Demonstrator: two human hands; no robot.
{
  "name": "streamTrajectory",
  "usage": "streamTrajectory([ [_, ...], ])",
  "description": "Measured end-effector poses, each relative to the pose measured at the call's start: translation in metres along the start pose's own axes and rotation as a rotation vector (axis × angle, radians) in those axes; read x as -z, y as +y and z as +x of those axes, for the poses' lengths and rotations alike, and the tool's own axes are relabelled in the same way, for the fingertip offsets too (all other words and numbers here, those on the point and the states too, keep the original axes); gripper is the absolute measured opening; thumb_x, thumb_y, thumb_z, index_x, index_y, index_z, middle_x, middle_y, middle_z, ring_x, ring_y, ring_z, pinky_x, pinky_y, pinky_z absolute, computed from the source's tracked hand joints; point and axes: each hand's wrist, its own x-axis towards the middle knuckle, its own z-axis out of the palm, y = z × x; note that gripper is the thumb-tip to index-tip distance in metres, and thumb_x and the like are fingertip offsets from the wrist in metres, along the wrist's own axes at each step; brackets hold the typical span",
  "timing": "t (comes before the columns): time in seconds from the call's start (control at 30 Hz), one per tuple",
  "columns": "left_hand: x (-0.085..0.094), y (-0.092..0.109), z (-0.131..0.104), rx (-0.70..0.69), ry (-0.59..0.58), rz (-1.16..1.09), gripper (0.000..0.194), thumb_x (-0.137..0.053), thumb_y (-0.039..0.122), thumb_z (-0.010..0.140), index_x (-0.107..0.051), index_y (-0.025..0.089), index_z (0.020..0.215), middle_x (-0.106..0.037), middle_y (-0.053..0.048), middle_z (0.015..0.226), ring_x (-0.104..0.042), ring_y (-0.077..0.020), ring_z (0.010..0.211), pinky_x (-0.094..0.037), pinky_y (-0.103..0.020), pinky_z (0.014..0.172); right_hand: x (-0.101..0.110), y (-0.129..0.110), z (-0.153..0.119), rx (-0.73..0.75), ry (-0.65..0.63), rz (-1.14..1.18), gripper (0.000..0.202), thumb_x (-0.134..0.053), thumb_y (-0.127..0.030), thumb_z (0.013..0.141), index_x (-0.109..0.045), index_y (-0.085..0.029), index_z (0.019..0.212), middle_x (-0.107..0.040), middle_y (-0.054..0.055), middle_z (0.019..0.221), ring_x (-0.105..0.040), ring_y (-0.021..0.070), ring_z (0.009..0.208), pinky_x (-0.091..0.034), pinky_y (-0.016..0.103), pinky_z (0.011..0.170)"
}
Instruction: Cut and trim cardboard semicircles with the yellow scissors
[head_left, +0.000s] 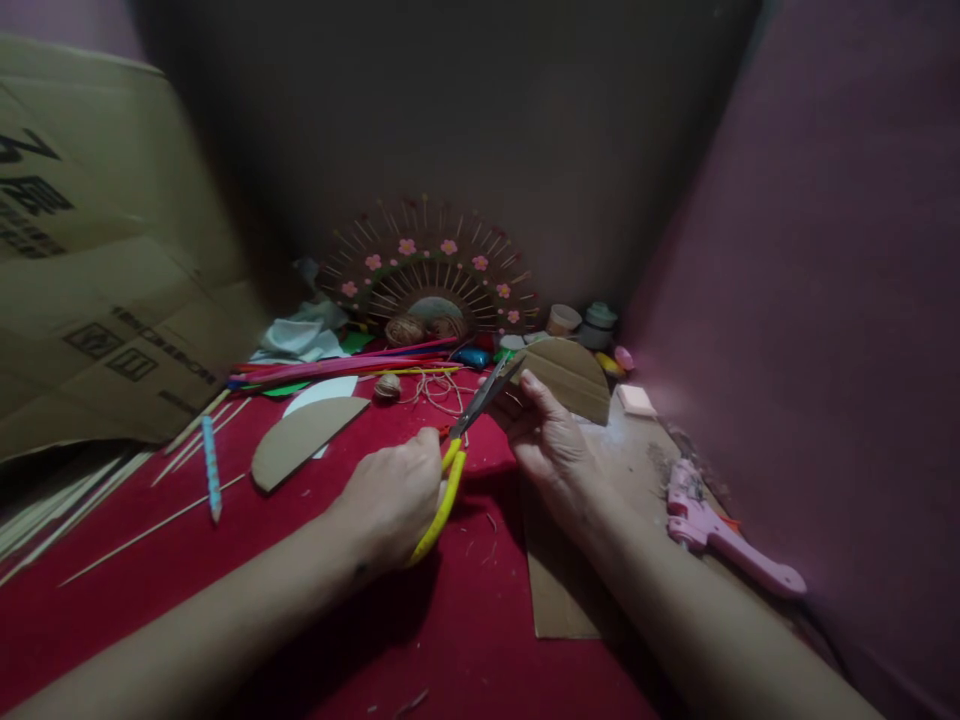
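My left hand (394,490) is closed around the yellow handles of a pair of scissors (441,515). The blades are parted and point up and away, at the left edge of a cardboard half-disc (574,378). That piece is held up by my right hand (551,440), thumb on the near side and fingers partly hidden behind. From this angle I cannot tell whether the cardboard lies between the blades. A second cardboard half-disc (306,442) rests on the red cloth (360,660), left of my hands, partly over a white paper piece (330,390).
A pink glue gun (701,520) lies at right by a flat cardboard sheet (559,590). A blue pencil (211,470) and thin sticks (154,530) lie left, beside a large cardboard box (112,280). Behind are coloured pipe cleaners (352,368), twine balls (405,330) and a flowered fan (427,250).
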Motion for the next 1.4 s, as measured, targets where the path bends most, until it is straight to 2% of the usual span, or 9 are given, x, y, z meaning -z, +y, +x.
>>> streamTrajectory([
  [0.27,0.000,0.000,0.000,0.000,0.016,-0.014,0.026,-0.028,0.026,0.083,-0.045,0.013,0.097,-0.065,-0.018,0.084,-0.065,-0.0356,0.078,-0.046,-0.043,0.061,-0.006,0.001,-0.003,-0.005,0.008,-0.059,0.008,-0.068,-0.027,0.069,-0.065,-0.022,0.074,-0.073,0.003,0.076,-0.064,0.0222,0.095,-0.047,0.046,0.091],
  [0.47,-0.001,0.000,0.000,-0.005,0.026,0.005,0.025,-0.026,0.023,0.083,-0.044,0.013,0.097,-0.065,-0.018,0.085,-0.065,-0.0349,0.078,-0.047,-0.043,0.062,-0.007,0.005,-0.005,-0.039,0.021,-0.017,0.005,-0.068,-0.023,0.068,-0.066,-0.022,0.072,-0.072,0.001,0.073,-0.065,0.0204,0.090,-0.048,0.042,0.090],
  [0.67,0.000,0.000,0.000,-0.003,0.014,0.008,0.026,-0.027,0.023,0.082,-0.045,0.012,0.097,-0.065,-0.019,0.083,-0.065,-0.0380,0.079,-0.047,-0.047,0.062,-0.009,0.009,-0.008,-0.030,0.054,0.046,0.005,-0.065,-0.016,0.071,-0.067,-0.021,0.071,-0.072,0.000,0.073,-0.066,0.0150,0.079,-0.048,0.036,0.090],
  [0.93,0.003,0.000,-0.002,-0.046,-0.019,0.075,0.026,-0.038,0.019,0.074,-0.045,0.011,0.098,-0.064,-0.019,0.081,-0.065,-0.0389,0.077,-0.048,-0.048,0.062,-0.007,0.012,-0.008,-0.046,0.067,0.048,0.004,-0.065,-0.018,0.071,-0.065,-0.021,0.069,-0.071,-0.001,0.073,-0.064,0.0153,0.082,-0.047,0.037,0.091],
  [1.17,0.001,-0.002,-0.001,-0.043,-0.033,0.125,0.038,-0.048,0.014,0.064,-0.044,0.010,0.102,-0.064,-0.019,0.080,-0.065,-0.0390,0.077,-0.049,-0.047,0.063,-0.007,0.012,-0.008,-0.039,0.079,0.012,0.004,-0.065,-0.018,0.071,-0.066,-0.022,0.070,-0.071,0.000,0.073,-0.064,0.0168,0.086,-0.046,0.038,0.092],
  [1.4,0.006,0.000,-0.003,-0.035,-0.042,0.128,0.038,-0.051,0.015,0.064,-0.045,0.011,0.100,-0.066,-0.019,0.081,-0.065,-0.0385,0.080,-0.049,-0.045,0.064,0.000,0.014,-0.003,-0.050,0.068,0.002,0.001,-0.065,-0.021,0.070,-0.065,-0.022,0.071,-0.071,0.000,0.073,-0.065,0.0182,0.086,-0.048,0.039,0.089],
])
